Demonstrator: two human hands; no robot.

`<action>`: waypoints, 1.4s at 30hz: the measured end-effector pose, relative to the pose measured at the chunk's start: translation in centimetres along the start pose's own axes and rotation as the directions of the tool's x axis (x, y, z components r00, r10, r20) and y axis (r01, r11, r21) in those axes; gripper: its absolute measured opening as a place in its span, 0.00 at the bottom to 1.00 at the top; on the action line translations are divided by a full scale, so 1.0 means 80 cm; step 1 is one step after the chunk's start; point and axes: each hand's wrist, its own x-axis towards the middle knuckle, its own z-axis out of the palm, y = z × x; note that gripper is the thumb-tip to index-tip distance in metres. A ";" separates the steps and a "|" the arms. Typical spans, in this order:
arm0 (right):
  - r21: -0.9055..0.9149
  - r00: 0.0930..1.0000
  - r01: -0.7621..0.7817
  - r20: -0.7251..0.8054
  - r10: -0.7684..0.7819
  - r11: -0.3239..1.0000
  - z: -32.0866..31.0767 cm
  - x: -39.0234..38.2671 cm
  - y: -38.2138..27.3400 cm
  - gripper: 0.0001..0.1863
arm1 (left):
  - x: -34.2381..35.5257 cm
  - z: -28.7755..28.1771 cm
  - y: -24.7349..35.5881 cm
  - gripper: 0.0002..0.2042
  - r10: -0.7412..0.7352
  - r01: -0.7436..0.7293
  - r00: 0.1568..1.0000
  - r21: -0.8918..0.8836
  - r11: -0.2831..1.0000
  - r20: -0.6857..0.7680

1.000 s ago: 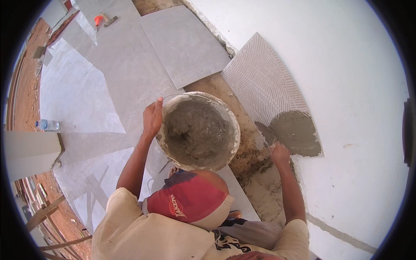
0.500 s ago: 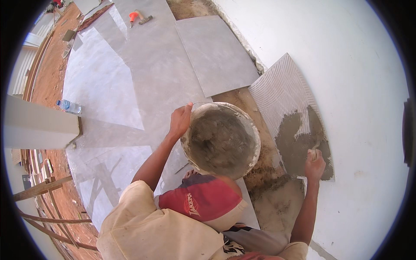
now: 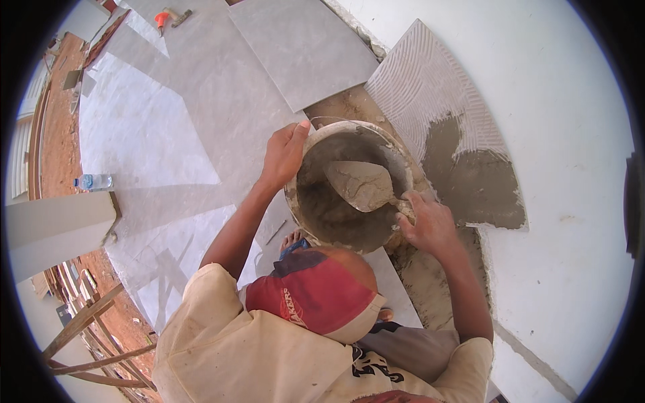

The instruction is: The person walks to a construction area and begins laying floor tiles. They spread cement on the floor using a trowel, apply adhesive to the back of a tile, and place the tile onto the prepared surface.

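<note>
A round bucket [image 3: 406,161] with a mortar-smeared rim stands tilted before me, grey mortar [image 3: 329,215] lining its inside. My left hand [image 3: 285,153] is closed on its thin wire handle at the left of the rim. Over the bucket's mouth, my right hand [image 3: 430,221] grips the handle of a pointed trowel [image 3: 363,183], whose blade carries some mortar. To the right of the bucket, a tile [image 3: 430,74] leans on the white wall with its ridged back showing. Wet mortar [image 3: 480,185] covers its lower part.
Large grey tiles [image 3: 309,50] cover the floor ahead and left. A rubber mallet [image 3: 180,18] and an orange-handled tool [image 3: 161,20] lie far off. At left are a water bottle [image 3: 93,181] and white pillar [image 3: 64,225]. Rough mortar bed [image 3: 440,282] borders the wall.
My right hand has brought the trowel leftward from the leaning tile to over the bucket. The mortar patch on the tile looks larger at the upper left. My left hand stays at the bucket handle.
</note>
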 end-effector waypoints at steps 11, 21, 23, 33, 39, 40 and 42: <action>-0.350 0.921 0.223 -0.230 -0.314 0.910 0.051 0.031 -0.013 0.13 | -0.007 0.047 0.017 0.25 0.146 -0.148 0.989 0.174 0.974 0.023; 0.208 0.999 0.018 0.031 -0.025 0.978 0.082 -0.003 -0.012 0.17 | -0.027 0.065 0.023 0.25 0.103 -0.103 0.995 0.182 0.978 0.011; 0.356 0.998 0.054 0.005 -0.059 0.933 0.098 -0.016 -0.001 0.21 | -0.035 0.067 0.023 0.25 0.099 -0.102 0.995 0.149 0.984 0.025; 0.577 0.979 0.010 -0.170 0.108 0.817 0.029 -0.045 0.035 0.27 | -0.032 0.019 -0.012 0.25 0.000 -0.003 0.999 -0.086 0.996 -0.033; 0.481 0.918 -0.158 -0.251 0.308 0.863 0.024 -0.042 0.098 0.28 | -0.029 -0.056 -0.025 0.24 -0.056 0.028 0.978 -0.141 0.990 -0.203; 0.432 0.909 -0.187 -0.265 0.322 0.882 0.027 -0.036 0.112 0.28 | -0.026 -0.071 -0.031 0.24 -0.068 0.035 0.971 -0.145 0.989 -0.227; 0.362 0.917 -0.199 -0.260 0.303 0.911 0.049 -0.020 0.150 0.26 | -0.019 -0.103 -0.047 0.24 -0.041 0.006 0.964 -0.134 0.991 -0.262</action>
